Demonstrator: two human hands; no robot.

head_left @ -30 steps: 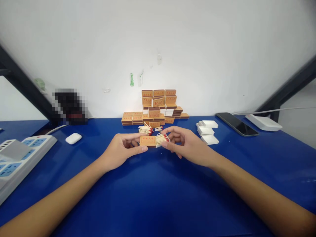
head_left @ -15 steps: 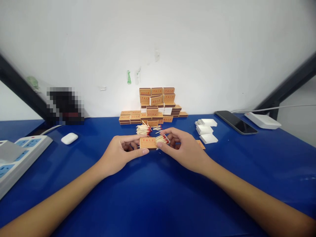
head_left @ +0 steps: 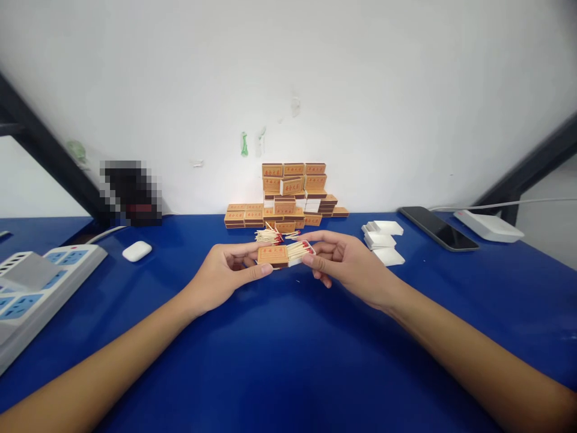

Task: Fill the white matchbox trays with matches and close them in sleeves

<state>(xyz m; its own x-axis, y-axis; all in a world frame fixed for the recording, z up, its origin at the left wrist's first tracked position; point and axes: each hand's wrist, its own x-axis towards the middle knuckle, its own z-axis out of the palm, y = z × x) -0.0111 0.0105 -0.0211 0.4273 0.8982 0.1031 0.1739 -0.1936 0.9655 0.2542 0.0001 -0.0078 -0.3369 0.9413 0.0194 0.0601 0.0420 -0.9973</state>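
Note:
My left hand (head_left: 225, 273) is closed around an orange matchbox sleeve (head_left: 273, 255), thumb along its near edge. Thumb and fingers of my right hand (head_left: 345, 264) pinch the right end of a white matchbox tray (head_left: 295, 260). Red-tipped matches (head_left: 298, 249) lie side by side in the tray. The tray meets the sleeve's right opening in one line; how far it reaches inside is hidden. Just behind the hands, a loose pile of matches (head_left: 269, 234) rests on the table. Stacked matchboxes (head_left: 294, 169) rise behind that pile against the wall.
White empty trays (head_left: 382, 240) are heaped right of my right hand. Further right lie a black phone (head_left: 437, 228) and a white flat box (head_left: 489, 226). A white earbud case (head_left: 137, 251) and a power strip (head_left: 67, 282) are on the left of the blue table (head_left: 288, 349).
The tray has come into line with the sleeve, and my right thumb has slid from over the matches to the tray's right end. The whole view has shifted slightly.

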